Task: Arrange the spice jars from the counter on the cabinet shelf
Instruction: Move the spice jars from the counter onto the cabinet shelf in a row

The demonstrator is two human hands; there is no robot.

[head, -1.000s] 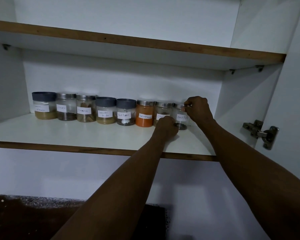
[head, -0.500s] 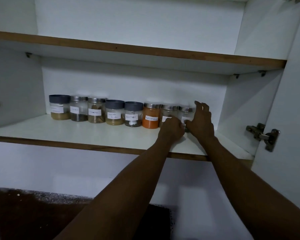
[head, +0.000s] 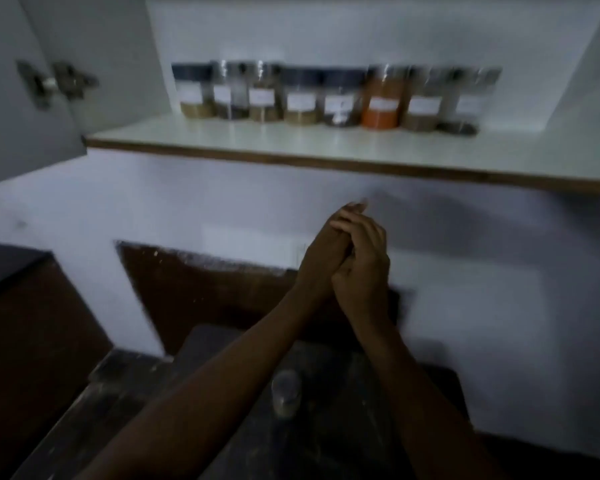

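Note:
Several labelled spice jars stand in one row at the back of the white cabinet shelf (head: 291,143); the orange-filled jar (head: 381,105) is third from the right. The picture is blurred, so the labels cannot be read. Below the shelf, one small clear jar (head: 285,393) stands on the dark counter (head: 354,427), between my forearms. My left hand (head: 321,258) and my right hand (head: 366,271) are pressed together, palm against palm, in front of the white wall. Neither hand holds a jar.
The cabinet's left door (head: 14,98) hangs open with its metal hinge (head: 56,83) showing. A dark brown cupboard (head: 32,323) stands at the left beside the counter. A brown recess (head: 205,292) lies behind my hands.
Both hands have left the two rightmost jars on the shelf and dropped below it, meeting palm to palm. My view has tipped down, so the counter and its jar now show.

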